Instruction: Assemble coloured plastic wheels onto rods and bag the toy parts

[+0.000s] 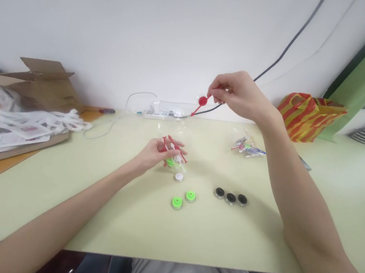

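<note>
My right hand (236,92) is raised above the table and pinches a small red plastic piece (201,103) with a round head and a pointed stem. My left hand (156,153) rests low on the table, fingers curled around several red plastic sticks (173,146) with a green and a white disc (174,160) under them. A white disc (179,177) lies just in front of that hand. Two green discs (183,199) lie nearer to me, and three black-and-silver discs (231,197) sit in a row to their right.
The pale green table (128,222) holds a clear bag of coloured parts (248,147), a red-and-yellow striped bag (307,115), a white power strip (161,115) with cables by the wall, and cardboard boxes (38,80) with white plastic packaging (37,123) at the left.
</note>
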Available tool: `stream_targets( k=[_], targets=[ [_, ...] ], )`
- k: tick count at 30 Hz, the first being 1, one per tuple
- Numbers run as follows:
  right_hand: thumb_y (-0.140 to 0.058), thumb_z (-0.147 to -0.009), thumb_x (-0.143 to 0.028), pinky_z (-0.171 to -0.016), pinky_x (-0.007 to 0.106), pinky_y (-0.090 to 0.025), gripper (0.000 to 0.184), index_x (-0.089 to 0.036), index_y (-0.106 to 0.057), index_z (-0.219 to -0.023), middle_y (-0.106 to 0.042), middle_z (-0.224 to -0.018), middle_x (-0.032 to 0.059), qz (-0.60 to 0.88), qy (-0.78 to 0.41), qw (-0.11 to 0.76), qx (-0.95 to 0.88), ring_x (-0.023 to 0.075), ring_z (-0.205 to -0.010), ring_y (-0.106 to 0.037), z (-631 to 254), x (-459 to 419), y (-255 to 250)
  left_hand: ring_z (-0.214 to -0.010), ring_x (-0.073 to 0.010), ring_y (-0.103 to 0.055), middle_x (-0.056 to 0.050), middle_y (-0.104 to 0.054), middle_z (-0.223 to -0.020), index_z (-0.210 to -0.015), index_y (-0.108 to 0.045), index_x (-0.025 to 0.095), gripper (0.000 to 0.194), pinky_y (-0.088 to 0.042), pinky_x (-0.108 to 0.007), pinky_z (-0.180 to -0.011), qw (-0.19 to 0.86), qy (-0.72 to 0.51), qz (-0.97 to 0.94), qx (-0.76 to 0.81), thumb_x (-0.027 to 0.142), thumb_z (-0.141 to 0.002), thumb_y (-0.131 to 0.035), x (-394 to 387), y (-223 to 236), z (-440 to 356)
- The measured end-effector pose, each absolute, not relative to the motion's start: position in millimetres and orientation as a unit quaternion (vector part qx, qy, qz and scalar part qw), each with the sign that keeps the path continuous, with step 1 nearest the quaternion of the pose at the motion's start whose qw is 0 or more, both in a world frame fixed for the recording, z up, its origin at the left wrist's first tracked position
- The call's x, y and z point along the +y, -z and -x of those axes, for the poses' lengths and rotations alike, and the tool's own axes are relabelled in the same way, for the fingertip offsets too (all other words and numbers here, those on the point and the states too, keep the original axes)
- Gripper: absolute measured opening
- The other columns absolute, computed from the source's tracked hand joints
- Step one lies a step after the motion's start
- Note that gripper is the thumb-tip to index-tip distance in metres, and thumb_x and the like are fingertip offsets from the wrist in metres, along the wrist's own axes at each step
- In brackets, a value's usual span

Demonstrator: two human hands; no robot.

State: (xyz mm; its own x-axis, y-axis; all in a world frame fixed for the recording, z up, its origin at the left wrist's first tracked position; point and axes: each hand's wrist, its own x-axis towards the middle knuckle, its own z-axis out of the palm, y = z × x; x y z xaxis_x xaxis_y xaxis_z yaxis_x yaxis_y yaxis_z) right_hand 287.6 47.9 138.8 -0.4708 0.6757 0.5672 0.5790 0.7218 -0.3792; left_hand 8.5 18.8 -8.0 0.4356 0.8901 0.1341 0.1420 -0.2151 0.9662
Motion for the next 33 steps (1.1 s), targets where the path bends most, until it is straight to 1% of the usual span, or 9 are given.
stream_targets(
  k=[3,5,8,12,20,23,27,30,33],
  targets=[
    [-0.063,-0.096,-0.023,-0.078,0.037,-0.049,0.013,-0.022,-0.068,-0.084,-0.070,-0.083,0.0052,0.339,-0.059,0.375,-0.861,0.0217,-0.080,-0.062,-275,39,-140,-0.093,-0.0338,-0.080,-0.019,-0.080,-0.110,-0.114,-0.071,0.014,0.049,-0.061,-0.039,-0.073,0.497,-0.355,-0.696,0.378,0.050,-0.084,-0.083,19,8,-8],
    [-0.062,-0.096,-0.019,-0.075,0.036,-0.047,0.015,-0.022,-0.069,-0.083,-0.071,-0.083,0.0045,0.324,-0.048,0.362,-0.873,0.0208,-0.079,-0.061,-266,37,-137,-0.093,-0.0334,-0.079,-0.019,-0.080,-0.112,-0.114,-0.072,0.015,0.048,-0.060,-0.039,-0.075,0.495,-0.342,-0.703,0.380,0.051,-0.084,-0.083,19,7,-7],
    [-0.057,-0.094,-0.012,-0.072,0.034,-0.043,0.019,-0.021,-0.070,-0.082,-0.071,-0.084,0.0041,0.318,-0.036,0.338,-0.885,0.0192,-0.077,-0.060,-256,38,-130,-0.097,-0.0325,-0.079,-0.018,-0.079,-0.117,-0.118,-0.072,0.016,0.047,-0.059,-0.035,-0.070,0.495,-0.325,-0.713,0.376,0.052,-0.088,-0.079,16,3,-7],
    [-0.055,-0.095,-0.014,-0.072,0.035,-0.043,0.020,-0.021,-0.069,-0.082,-0.071,-0.083,0.0046,0.331,-0.023,0.335,-0.882,0.0200,-0.077,-0.058,-251,42,-125,-0.107,-0.0330,-0.076,-0.017,-0.077,-0.124,-0.125,-0.070,0.018,0.048,-0.055,-0.030,-0.065,0.496,-0.316,-0.720,0.368,0.051,-0.091,-0.076,13,0,-8],
    [-0.054,-0.097,-0.019,-0.074,0.038,-0.044,0.020,-0.023,-0.067,-0.082,-0.069,-0.082,0.0057,0.341,-0.032,0.359,-0.868,0.0224,-0.077,-0.057,-256,41,-128,-0.097,-0.0303,-0.078,-0.017,-0.080,-0.115,-0.119,-0.074,0.016,0.043,-0.054,-0.029,-0.062,0.508,-0.306,-0.726,0.348,0.046,-0.089,-0.080,11,0,-8],
    [-0.057,-0.096,-0.017,-0.072,0.037,-0.042,0.020,-0.022,-0.065,-0.078,-0.067,-0.080,0.0043,0.338,-0.046,0.346,-0.874,0.0208,-0.075,-0.056,-255,41,-128,-0.091,-0.0300,-0.079,-0.017,-0.080,-0.113,-0.128,-0.070,0.017,0.051,-0.050,-0.028,-0.056,0.517,-0.297,-0.722,0.351,0.046,-0.088,-0.081,11,0,-8],
    [-0.060,-0.092,-0.010,-0.070,0.035,-0.041,0.021,-0.021,-0.066,-0.076,-0.068,-0.079,0.0029,0.318,-0.071,0.334,-0.884,0.0191,-0.076,-0.058,-256,39,-131,-0.093,-0.0309,-0.080,-0.016,-0.080,-0.114,-0.139,-0.062,0.019,0.059,-0.053,-0.029,-0.061,0.527,-0.295,-0.718,0.346,0.045,-0.089,-0.080,11,-1,-9],
    [-0.057,-0.088,-0.004,-0.070,0.035,-0.044,0.025,-0.022,-0.070,-0.076,-0.073,-0.083,0.0029,0.294,-0.095,0.290,-0.906,0.0195,-0.080,-0.063,-256,38,-132,-0.092,-0.0312,-0.080,-0.016,-0.080,-0.114,-0.144,-0.057,0.019,0.065,-0.053,-0.029,-0.060,0.530,-0.298,-0.715,0.344,0.045,-0.089,-0.080,9,-2,-10],
    [-0.062,-0.085,-0.004,-0.068,0.036,-0.047,0.024,-0.023,-0.074,-0.075,-0.076,-0.084,0.0032,0.266,-0.140,0.244,-0.922,0.0215,-0.082,-0.067,-253,38,-130,-0.092,-0.0323,-0.080,-0.017,-0.079,-0.115,-0.149,-0.051,0.020,0.071,-0.051,-0.029,-0.058,0.531,-0.299,-0.714,0.343,0.046,-0.089,-0.079,8,-3,-10]
  ],
)
